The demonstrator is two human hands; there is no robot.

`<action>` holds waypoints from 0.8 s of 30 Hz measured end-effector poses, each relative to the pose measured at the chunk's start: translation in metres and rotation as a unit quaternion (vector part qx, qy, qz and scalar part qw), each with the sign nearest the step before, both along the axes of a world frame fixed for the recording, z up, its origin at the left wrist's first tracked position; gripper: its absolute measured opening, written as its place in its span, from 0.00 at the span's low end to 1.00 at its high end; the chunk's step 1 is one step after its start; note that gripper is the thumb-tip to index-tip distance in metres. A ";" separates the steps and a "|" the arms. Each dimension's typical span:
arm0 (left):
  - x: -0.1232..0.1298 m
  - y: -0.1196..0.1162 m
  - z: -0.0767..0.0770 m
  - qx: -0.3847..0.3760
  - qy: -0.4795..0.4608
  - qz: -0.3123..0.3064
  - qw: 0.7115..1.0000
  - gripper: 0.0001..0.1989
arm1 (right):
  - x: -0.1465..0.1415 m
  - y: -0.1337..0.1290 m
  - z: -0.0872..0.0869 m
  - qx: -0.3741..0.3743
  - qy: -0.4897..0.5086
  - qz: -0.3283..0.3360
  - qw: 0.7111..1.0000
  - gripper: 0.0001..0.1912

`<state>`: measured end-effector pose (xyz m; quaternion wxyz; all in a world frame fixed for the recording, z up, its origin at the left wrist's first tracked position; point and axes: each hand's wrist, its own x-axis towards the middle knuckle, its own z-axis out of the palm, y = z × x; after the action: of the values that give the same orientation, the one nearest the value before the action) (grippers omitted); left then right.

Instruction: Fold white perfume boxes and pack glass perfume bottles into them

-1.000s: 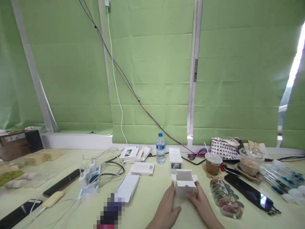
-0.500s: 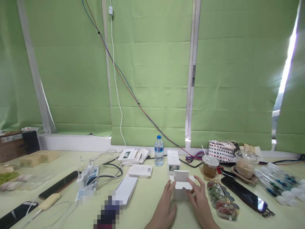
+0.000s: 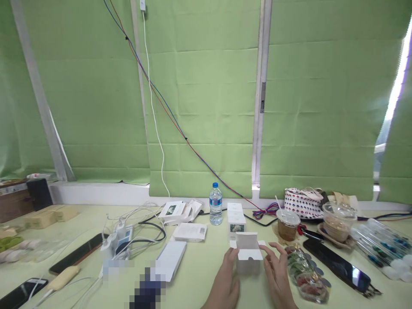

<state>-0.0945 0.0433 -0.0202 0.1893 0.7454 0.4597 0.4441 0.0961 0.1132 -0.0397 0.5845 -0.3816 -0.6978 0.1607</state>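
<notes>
A small white cardboard box [image 3: 248,265] stands on the table in front of me, its lid flap raised at the back and its side flaps spread outward. My left hand [image 3: 227,272] is closed against the box's left side, thumb low and fingertips by the left flap. On the other side, my right hand [image 3: 276,268] has its fingers apart, with a fingertip close to the right flap; whether it touches cannot be made out. The inside of the box is hidden. Just behind stand white boxes [image 3: 236,218] with a plant picture on the front.
A water bottle [image 3: 215,205] stands behind. To the right are a drink cup [image 3: 287,225], wrapped packets [image 3: 307,274], a dark phone [image 3: 336,264] and clear tubes [image 3: 380,244]. Leftward lie flat white boxes [image 3: 189,231], a cable-filled power strip [image 3: 120,242] and phones [image 3: 75,256].
My right hand has drawn away from the box's front flap to its right side, its fingers spreading. The left hand stays at the box. The camera view has shifted slightly.
</notes>
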 end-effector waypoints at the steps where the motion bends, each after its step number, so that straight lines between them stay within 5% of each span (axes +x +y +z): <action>1: -0.001 0.001 -0.003 0.000 0.001 0.000 1.000 0.45 | 0.001 0.002 -0.002 0.007 -0.009 -0.003 1.000 0.16; 6: -0.003 0.007 -0.013 -0.005 -0.001 -0.015 1.000 0.49 | 0.003 0.008 -0.003 0.054 -0.054 -0.028 0.997 0.18; 13: -0.001 0.003 -0.008 -0.009 -0.013 -0.007 1.000 0.47 | 0.001 0.006 0.002 0.079 -0.074 -0.033 0.994 0.18; 24: 0.000 -0.002 -0.003 -0.011 0.034 0.014 0.999 0.47 | -0.006 0.004 -0.002 -0.016 -0.031 0.029 0.999 0.18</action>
<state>-0.0948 0.0416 -0.0237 0.1760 0.7512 0.4811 0.4162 0.0896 0.1174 -0.0419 0.5511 -0.3757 -0.7237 0.1770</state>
